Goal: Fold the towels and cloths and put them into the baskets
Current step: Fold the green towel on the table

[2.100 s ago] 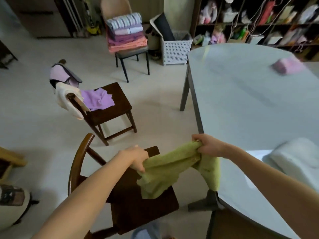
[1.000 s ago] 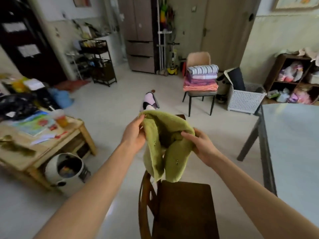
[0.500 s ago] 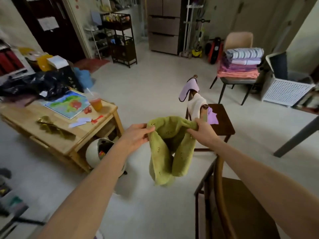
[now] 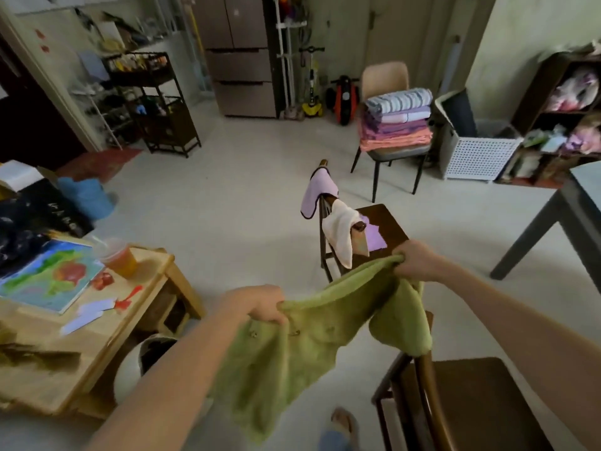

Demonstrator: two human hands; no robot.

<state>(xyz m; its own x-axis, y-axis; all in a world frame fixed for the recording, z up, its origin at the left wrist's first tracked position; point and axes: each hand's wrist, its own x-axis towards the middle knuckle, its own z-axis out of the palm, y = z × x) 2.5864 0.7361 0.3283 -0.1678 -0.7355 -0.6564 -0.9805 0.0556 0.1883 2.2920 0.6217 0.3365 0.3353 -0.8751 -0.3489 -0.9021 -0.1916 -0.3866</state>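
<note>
A wooden surface (image 4: 97, 346) carrying a cup (image 4: 117, 259) and a painted sheet (image 4: 48, 278) is seen at 9 o'clock; the green towel (image 4: 302, 346) is held stretched in mid-air at 6 o'clock, one top corner gripped by the left hand (image 4: 260, 302), the other by the right hand (image 4: 414, 260); cloths (image 4: 341, 236) are draped on a dark chair (image 4: 387, 222) at 12 o'clock; folded towels (image 4: 395, 120) are stacked on a far chair at 1 o'clock, beside a white basket (image 4: 478, 156).

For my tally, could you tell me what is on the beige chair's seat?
A stack of folded cloths, striped on top, then purple, then orange, hides the beige chair seat.
</note>
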